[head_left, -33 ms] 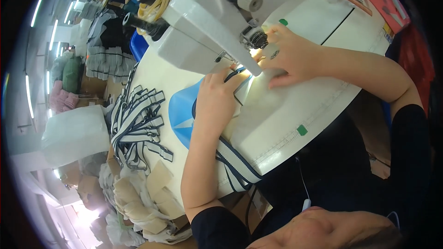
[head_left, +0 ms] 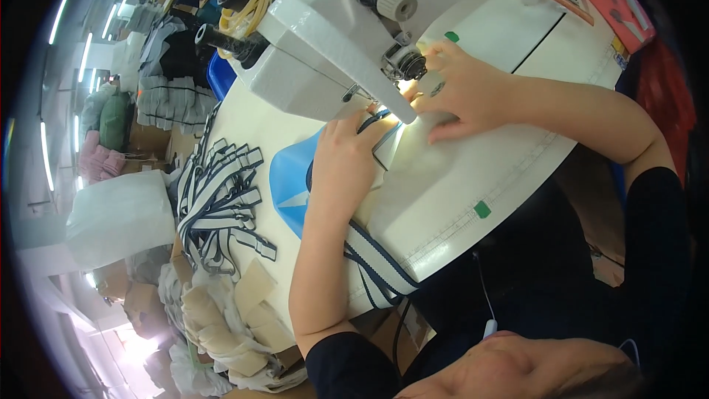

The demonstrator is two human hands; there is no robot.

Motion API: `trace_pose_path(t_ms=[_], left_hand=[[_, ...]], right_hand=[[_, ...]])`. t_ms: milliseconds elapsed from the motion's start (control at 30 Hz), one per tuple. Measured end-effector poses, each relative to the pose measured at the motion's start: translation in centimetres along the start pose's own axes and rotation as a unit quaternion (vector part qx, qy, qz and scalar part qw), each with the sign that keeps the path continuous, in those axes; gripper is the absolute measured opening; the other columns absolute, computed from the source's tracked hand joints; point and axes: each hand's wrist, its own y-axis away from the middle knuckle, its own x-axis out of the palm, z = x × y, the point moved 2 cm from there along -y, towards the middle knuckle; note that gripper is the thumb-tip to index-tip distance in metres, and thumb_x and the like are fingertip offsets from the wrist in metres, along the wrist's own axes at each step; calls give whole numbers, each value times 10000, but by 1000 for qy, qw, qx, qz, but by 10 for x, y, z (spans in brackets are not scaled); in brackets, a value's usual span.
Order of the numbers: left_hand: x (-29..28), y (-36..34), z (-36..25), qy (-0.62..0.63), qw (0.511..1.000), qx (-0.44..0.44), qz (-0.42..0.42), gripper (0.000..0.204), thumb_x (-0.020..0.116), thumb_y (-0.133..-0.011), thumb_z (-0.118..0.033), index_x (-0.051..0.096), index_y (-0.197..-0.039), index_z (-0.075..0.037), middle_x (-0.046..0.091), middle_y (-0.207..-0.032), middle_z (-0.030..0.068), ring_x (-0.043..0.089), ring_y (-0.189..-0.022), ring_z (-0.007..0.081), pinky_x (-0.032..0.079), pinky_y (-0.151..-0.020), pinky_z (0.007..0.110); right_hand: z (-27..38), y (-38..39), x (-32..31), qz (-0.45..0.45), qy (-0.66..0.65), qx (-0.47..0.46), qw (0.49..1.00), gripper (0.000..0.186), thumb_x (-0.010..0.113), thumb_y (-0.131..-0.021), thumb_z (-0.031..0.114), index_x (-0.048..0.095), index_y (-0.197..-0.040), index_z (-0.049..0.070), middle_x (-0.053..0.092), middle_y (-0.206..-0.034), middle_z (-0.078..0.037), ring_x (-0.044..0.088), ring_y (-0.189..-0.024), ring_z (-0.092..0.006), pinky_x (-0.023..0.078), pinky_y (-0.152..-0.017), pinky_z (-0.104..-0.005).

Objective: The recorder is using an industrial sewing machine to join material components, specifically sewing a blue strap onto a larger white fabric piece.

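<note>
A white sewing machine has its lit needle area over the pale table top. My left hand is left of the needle, fingers bent over a blue fabric piece and a dark-edged strap, pressing and gripping them. A white-and-navy striped strap runs from under my left wrist to the front edge. My right hand is right of the needle, thumb spread away from the other fingers; some fingertips reach behind the machine head, partly hidden.
Bundled striped straps lie left of the work. Pliers and a red tool holder are at back right, a blue bin at back left. Beige fabric scraps and a wrapped bundle sit at lower left.
</note>
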Motion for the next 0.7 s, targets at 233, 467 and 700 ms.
trace_pose_path(t_ms=[233, 467, 700], left_hand=[[1, -6, 2, 2, 1000, -12, 11, 406, 555, -722, 27, 746, -1040, -138, 665, -1054, 138, 600, -986, 320, 478, -896, 403], [0, -8, 10, -25, 998, -31, 44, 447, 561, -710, 37, 744, -1067, -160, 665, -853, 149, 603, -893, 342, 485, -831, 412], [1, -12, 15, -22, 1000, 9, -13, 456, 570, -703, 34, 744, -1074, -165, 627, -770, 153, 594, -853, 335, 483, -802, 415]], right_hand=[[-4, 3, 1, -13, 3, 21, 1000, 341, 726, -797, 409, 714, -1059, 191, 593, -841, -15, 520, -994, -208, 325, -991, -465], [-5, 0, 5, -23, -1, 14, 1000, 344, 713, -808, 412, 720, -1060, 177, 591, -824, -41, 526, -994, -233, 318, -1010, -488], [-7, -3, 5, -8, 29, 21, 999, 399, 708, -812, 440, 691, -1106, 171, 547, -1056, -138, 466, -1117, -378, 358, -997, -536]])
